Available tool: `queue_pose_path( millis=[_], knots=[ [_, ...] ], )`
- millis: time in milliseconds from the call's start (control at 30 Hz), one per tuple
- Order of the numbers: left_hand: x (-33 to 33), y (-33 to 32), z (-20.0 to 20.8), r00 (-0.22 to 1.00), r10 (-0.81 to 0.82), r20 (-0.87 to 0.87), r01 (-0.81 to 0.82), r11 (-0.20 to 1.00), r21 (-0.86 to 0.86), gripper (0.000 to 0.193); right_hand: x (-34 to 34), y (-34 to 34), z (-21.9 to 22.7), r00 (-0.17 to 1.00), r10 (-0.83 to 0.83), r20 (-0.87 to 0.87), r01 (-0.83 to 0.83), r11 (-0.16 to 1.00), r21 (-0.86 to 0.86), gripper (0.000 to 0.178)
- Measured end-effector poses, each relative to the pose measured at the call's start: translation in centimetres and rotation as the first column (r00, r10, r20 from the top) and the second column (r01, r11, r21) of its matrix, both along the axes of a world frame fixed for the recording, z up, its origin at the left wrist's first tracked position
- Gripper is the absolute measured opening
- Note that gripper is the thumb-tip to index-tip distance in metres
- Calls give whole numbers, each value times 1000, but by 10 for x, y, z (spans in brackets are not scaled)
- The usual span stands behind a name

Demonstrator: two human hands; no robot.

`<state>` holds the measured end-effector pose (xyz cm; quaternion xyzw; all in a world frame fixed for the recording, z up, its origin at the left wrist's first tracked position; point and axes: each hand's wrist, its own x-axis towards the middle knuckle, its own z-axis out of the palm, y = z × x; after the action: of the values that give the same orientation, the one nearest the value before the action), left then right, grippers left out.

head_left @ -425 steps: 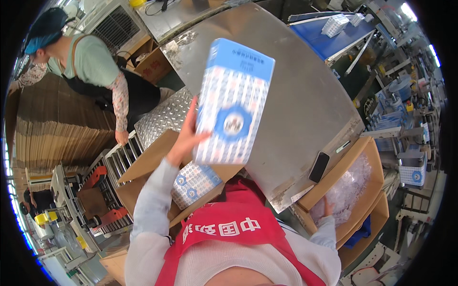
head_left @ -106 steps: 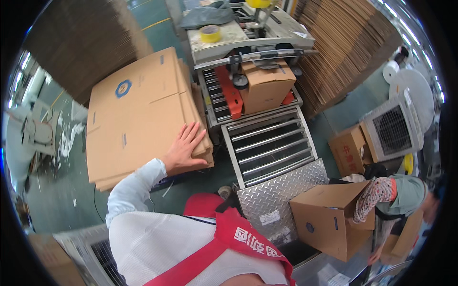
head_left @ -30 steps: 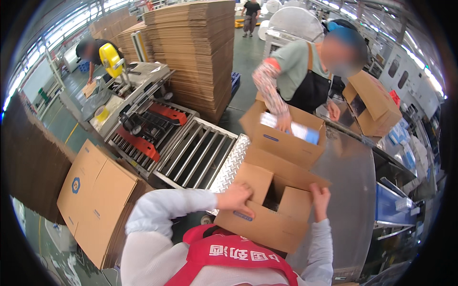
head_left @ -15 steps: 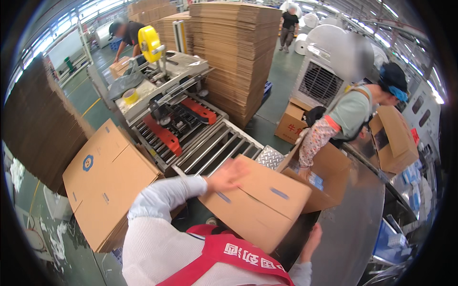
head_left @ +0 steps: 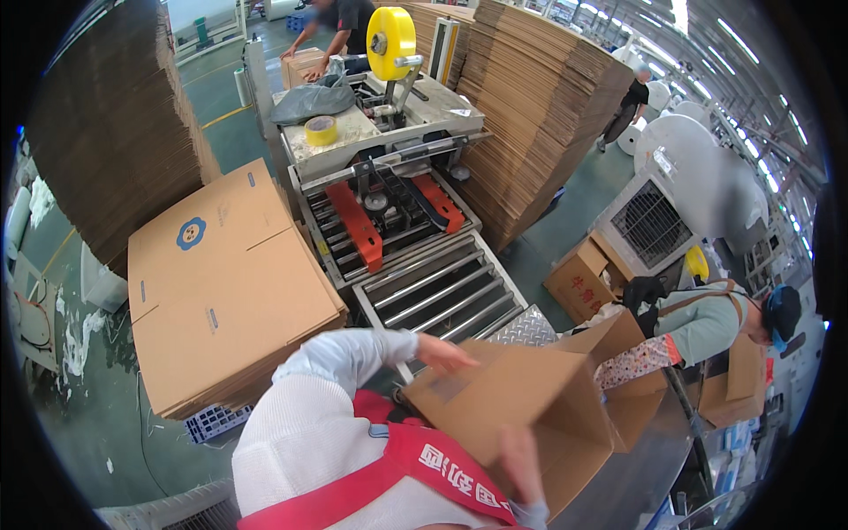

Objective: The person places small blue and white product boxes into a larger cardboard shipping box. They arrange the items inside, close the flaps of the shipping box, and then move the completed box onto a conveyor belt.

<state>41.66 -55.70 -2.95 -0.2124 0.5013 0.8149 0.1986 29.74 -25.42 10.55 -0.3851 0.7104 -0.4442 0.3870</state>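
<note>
A brown cardboard carton [head_left: 477,375] stands tilted in front of me, its open end toward the right and part of its inside showing. Over its left end lies my left hand [head_left: 446,355], fingers stretched out and together, holding nothing I can see. On the near side of the carton, by the open end, is my right hand [head_left: 521,464]; it is smeared by motion, so its grip cannot be made out. Just beyond, a co-worker's sleeved arm [head_left: 636,360] reaches into a second open carton [head_left: 640,411].
Flat cartons lie in a stack [head_left: 221,283] at my left. Ahead, a roller conveyor [head_left: 442,291] leads to a taping machine with a yellow tape roll [head_left: 391,42]. Tall cardboard stacks [head_left: 539,106] stand behind. A metal table [head_left: 618,486] is at the right.
The carton has gone from flat-looking to opened out, its inside now showing. My right hand has moved left and up to it. The view has swung, and the co-worker leans lower.
</note>
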Motion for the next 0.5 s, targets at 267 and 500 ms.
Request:
queue_pose_path(
  millis=[267, 500],
  knots=[
    [-59, 70, 46, 952, 146, -270, -303, 588, -750, 81, 14, -50, -47, 929, 339, -146, -320, 937, 142, 56],
    [-70, 59, 44, 980, -74, -187, -115, 561, -820, 80, -85, 133, -39, 465, 293, -835, 605, 584, 542, 89]
  ],
)
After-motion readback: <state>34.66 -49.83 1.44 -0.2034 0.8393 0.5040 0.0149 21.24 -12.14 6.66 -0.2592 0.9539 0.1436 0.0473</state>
